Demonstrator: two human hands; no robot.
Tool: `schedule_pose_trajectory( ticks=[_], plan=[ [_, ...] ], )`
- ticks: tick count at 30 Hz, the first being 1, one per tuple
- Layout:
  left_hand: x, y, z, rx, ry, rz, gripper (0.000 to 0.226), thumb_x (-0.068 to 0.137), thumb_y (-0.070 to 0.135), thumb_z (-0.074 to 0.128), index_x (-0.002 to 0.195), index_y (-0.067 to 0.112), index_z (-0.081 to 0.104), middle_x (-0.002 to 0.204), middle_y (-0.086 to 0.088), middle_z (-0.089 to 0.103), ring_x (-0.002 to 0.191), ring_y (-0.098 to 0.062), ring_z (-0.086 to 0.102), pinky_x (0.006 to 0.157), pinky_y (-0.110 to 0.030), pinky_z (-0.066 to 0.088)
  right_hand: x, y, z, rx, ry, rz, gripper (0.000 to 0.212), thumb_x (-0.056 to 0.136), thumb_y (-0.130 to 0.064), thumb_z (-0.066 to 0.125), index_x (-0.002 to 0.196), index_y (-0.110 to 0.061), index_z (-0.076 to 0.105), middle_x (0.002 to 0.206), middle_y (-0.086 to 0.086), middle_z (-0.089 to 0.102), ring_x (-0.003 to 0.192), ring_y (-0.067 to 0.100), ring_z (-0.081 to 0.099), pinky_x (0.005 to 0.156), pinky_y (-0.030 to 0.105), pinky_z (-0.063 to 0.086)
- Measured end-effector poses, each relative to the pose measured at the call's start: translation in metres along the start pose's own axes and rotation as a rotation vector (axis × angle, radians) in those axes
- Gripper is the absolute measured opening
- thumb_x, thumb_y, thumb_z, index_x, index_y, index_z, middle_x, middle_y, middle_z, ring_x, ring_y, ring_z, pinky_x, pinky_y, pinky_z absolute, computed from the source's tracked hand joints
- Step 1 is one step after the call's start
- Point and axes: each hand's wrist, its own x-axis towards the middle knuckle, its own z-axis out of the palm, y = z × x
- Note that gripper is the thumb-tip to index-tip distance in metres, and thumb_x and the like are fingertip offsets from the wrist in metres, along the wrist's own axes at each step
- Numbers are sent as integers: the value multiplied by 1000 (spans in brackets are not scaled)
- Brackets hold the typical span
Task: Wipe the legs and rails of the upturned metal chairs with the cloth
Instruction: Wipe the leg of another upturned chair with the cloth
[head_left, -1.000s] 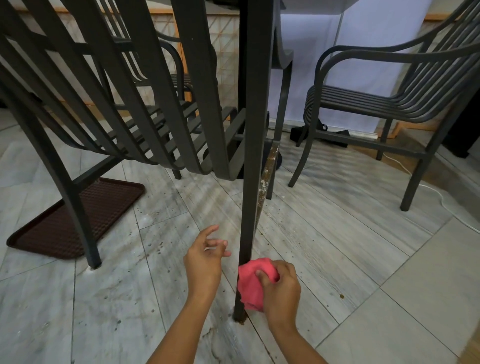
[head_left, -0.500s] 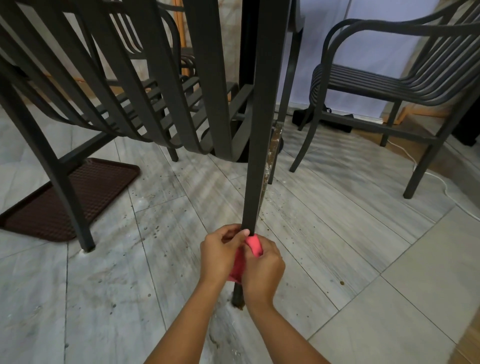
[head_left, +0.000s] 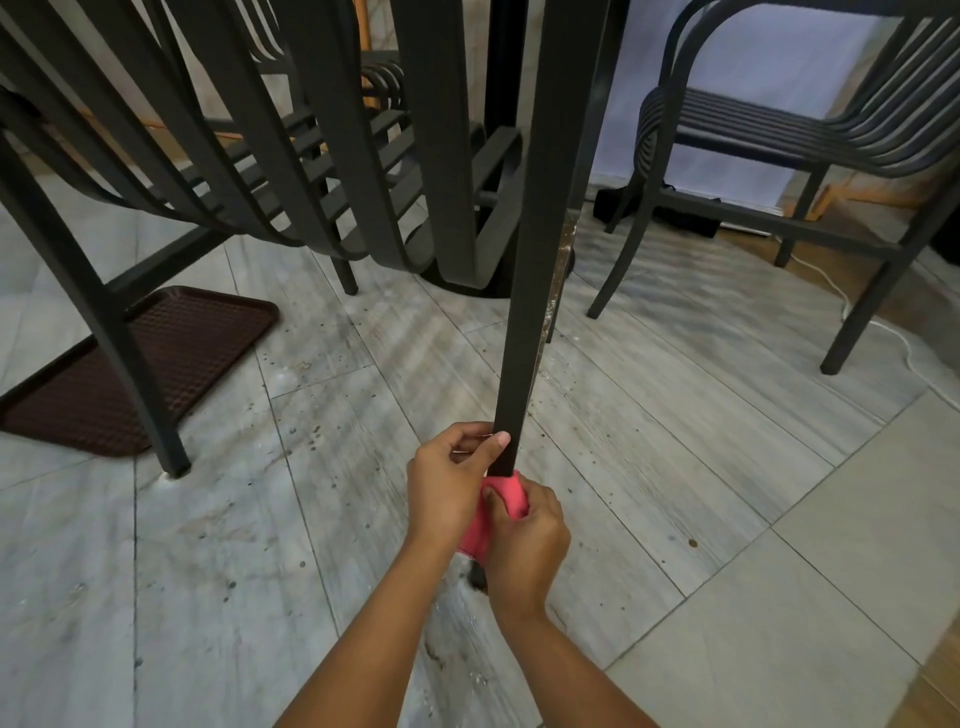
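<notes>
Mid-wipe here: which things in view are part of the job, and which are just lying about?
In the job:
- left hand, gripping the chair leg
- right hand, gripping the pink cloth wrapped round that leg

Lying about:
- brown tray on the floor
- white cable
- upright chair

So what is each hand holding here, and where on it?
The right hand grips the pink cloth, wrapped round the lower chair leg. The left hand grips the leg just above the cloth.
</notes>
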Motion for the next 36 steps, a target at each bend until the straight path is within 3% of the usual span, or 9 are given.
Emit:
schedule_pose_trajectory(
  ticks=[7,13,17,23,28,30,33,36],
  plan=[
    [-1,-1,-1,29,5,5,7,80,26,71,84,29,66,78,12,67,76,-2,63,63,-14,47,-5,5,1,-7,0,30,16,77,-11,74,92,-10,70,85,-5,62,82,15,62,72,27,51],
    [-5,1,0,29,-20,36,10,84,18,67,89,26,64,78,15,64,67,9,61,57,-5,45,-3,7,-5,-46,-94,112,8,79,-11,72,86,-10,69,79,-3,62,74,14,60,68,19,45],
    [-5,0,-2,27,-45,46,11,84,15,67,94,21,66,82,13,66,73,5,62,63,-4,45,0,12,-17,-87,-201,197,3,80,-12,70,83,-11,70,77,3,68,69,16,63,61,21,46],
    [-4,-13,-13,72,-26,31,24,83,22,68,105,14,67,96,6,66,86,2,60,68,0,44,-10,32,-43,-273,-305,239,20,79,-16,72,97,-9,70,93,7,72,77,19,62,71,24,48],
    [-4,-26,-16,96,-71,-53,38,76,28,73,111,15,65,106,0,66,96,-10,62,74,-10,44,-10,31,-51,-294,-275,177,26,77,-16,74,101,-8,70,97,8,72,85,22,65,73,21,44],
    [-4,-31,-16,129,-86,-60,40,76,28,73,112,13,65,107,0,66,96,-9,61,74,-9,42,-8,22,-47,-236,-234,140,27,76,-16,75,102,-8,70,97,7,71,83,19,64,72,16,43],
    [-4,-36,-11,183,-98,-62,38,77,26,74,111,12,67,101,3,68,93,-6,62,72,-6,42,-3,3,-34,-109,-150,103,25,76,-14,75,99,-11,71,89,-3,69,74,7,58,64,3,36],
    [-3,-38,-6,157,-100,-81,30,77,21,74,105,12,70,82,9,68,80,5,63,67,-2,44,-1,-9,-17,-31,-88,75,8,77,-11,73,73,-16,70,61,-10,59,53,1,50,50,7,38]
  ],
)
